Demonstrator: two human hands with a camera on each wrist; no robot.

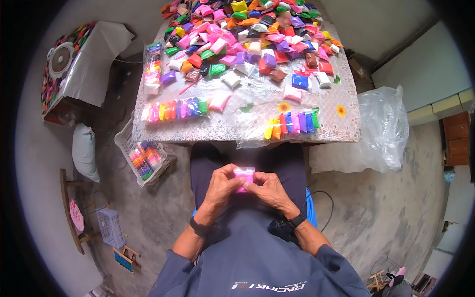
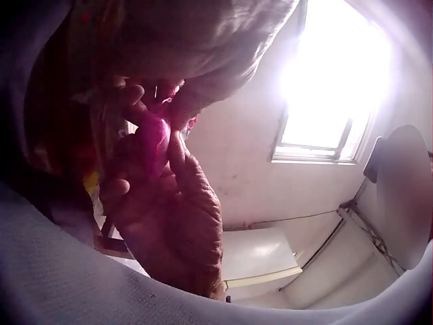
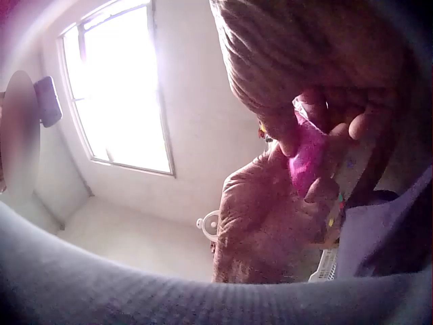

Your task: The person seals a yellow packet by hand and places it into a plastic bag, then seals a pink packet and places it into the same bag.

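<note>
A small pink packet (image 1: 244, 174) with a clear top edge is held over the person's lap, in front of the table. The left hand (image 1: 221, 185) pinches its left side between thumb and fingers. From the right, the right hand (image 1: 271, 190) pinches the same packet, the two thumbs close together on its front. Both wrist views show the bright pink packet (image 3: 308, 159) between the fingers of the two hands, partly covered by them. Closest on the table are two clear bags with rows of coloured packets, one at left (image 1: 175, 110) and one at right (image 1: 293, 123).
A large heap of coloured packets (image 1: 237, 37) covers the back of the table (image 1: 341, 126). Another filled bag (image 1: 153, 69) lies along its left edge. A white basket (image 1: 168, 161) with packets stands on the floor at left; clear plastic sheeting (image 1: 381, 128) hangs at right.
</note>
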